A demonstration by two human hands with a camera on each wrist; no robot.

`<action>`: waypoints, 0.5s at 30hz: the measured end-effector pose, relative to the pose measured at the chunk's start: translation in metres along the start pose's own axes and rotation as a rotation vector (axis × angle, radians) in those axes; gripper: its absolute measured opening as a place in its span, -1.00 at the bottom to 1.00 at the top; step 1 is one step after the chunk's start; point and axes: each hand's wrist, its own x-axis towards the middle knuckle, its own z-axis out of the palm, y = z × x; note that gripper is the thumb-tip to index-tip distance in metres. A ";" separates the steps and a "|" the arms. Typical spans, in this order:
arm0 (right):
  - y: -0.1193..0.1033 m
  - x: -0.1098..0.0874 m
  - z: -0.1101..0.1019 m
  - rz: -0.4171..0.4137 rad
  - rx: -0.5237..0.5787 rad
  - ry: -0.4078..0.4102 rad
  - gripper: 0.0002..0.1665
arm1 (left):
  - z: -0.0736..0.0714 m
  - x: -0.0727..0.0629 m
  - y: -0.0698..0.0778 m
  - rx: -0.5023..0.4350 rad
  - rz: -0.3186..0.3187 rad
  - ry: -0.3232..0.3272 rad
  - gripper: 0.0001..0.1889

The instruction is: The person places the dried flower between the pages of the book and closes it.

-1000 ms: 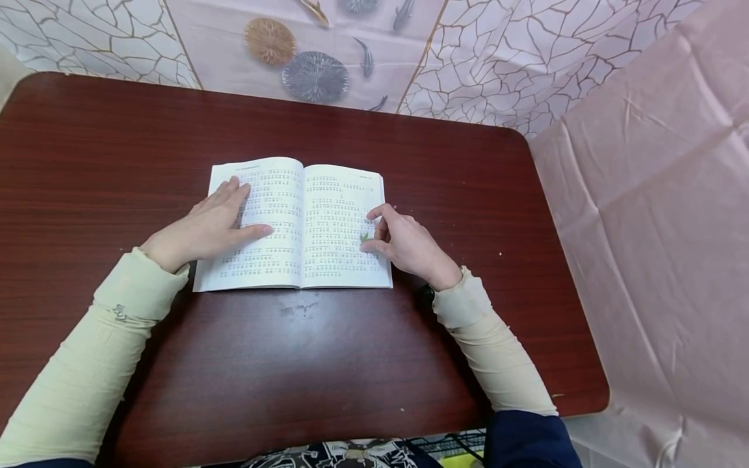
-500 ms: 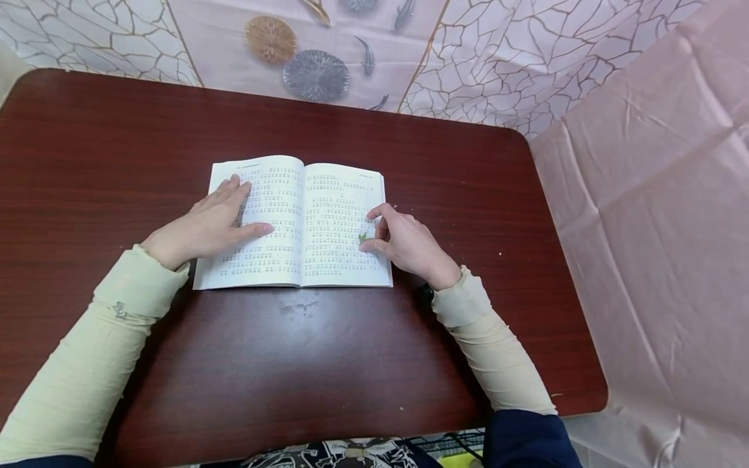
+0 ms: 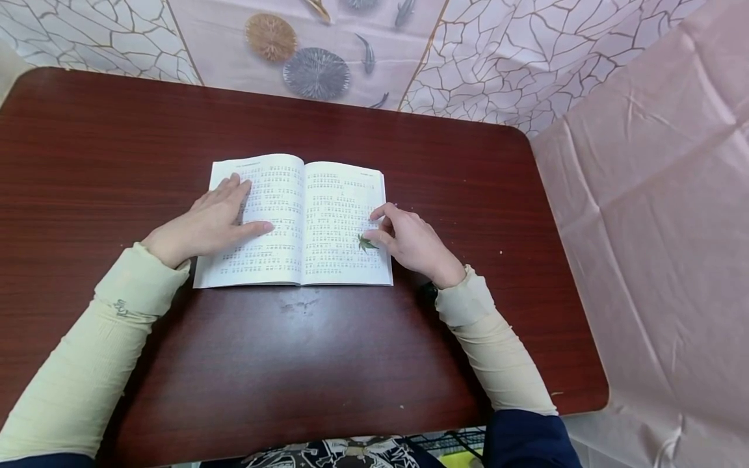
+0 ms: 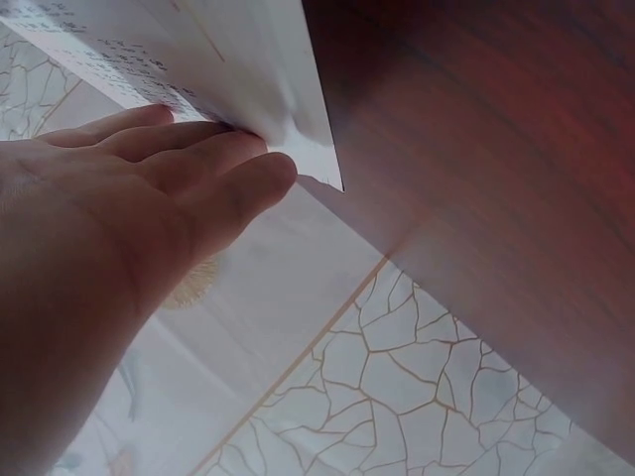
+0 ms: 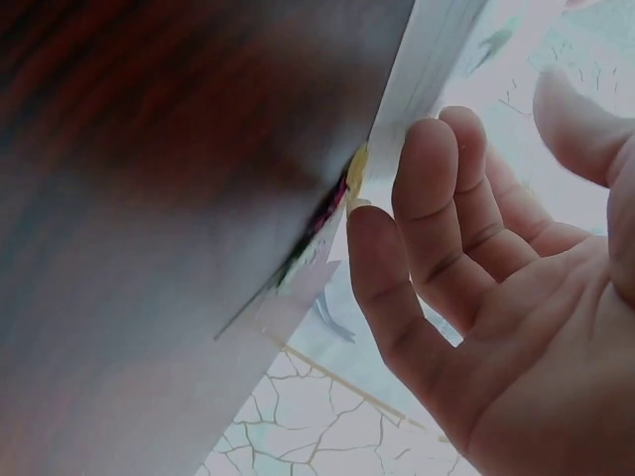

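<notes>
An open book (image 3: 331, 260) with printed pages lies on the table. My left hand (image 3: 205, 224) rests flat on its left page, fingers straight and thumb spread; the left wrist view shows those fingers against the page (image 4: 298, 139). A small green leaf (image 3: 367, 243) lies on the right page, partly under my right thumb in the head view. My right hand (image 3: 412, 244) is over the book's right edge, with relaxed, slightly bent fingers. In the right wrist view, nothing sits between its thumb and fingers, and the leaf (image 5: 493, 42) lies apart from them.
A small yellow and purple thing with a thin stem (image 5: 332, 203), perhaps a dried flower, lies on the table by the book's edge, mostly hidden by my right hand in the head view. Patterned cloth (image 3: 316, 71) hangs behind the table (image 3: 480, 195), pink cloth (image 3: 661, 227) at right.
My right hand has shifted slightly right and its thumb has moved off part of the leaf, so more of the leaf shows on the page. My left hand has stayed in place.
</notes>
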 end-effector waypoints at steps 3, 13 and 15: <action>0.003 -0.002 -0.004 0.001 -0.007 0.022 -0.67 | 0.000 0.000 0.000 0.002 0.000 -0.001 0.06; 0.015 -0.009 -0.016 0.063 0.009 0.088 -0.73 | -0.001 0.001 0.001 0.002 -0.001 -0.002 0.07; 0.017 -0.011 -0.018 0.075 0.008 0.090 -0.72 | -0.001 0.002 0.001 0.002 -0.003 0.000 0.07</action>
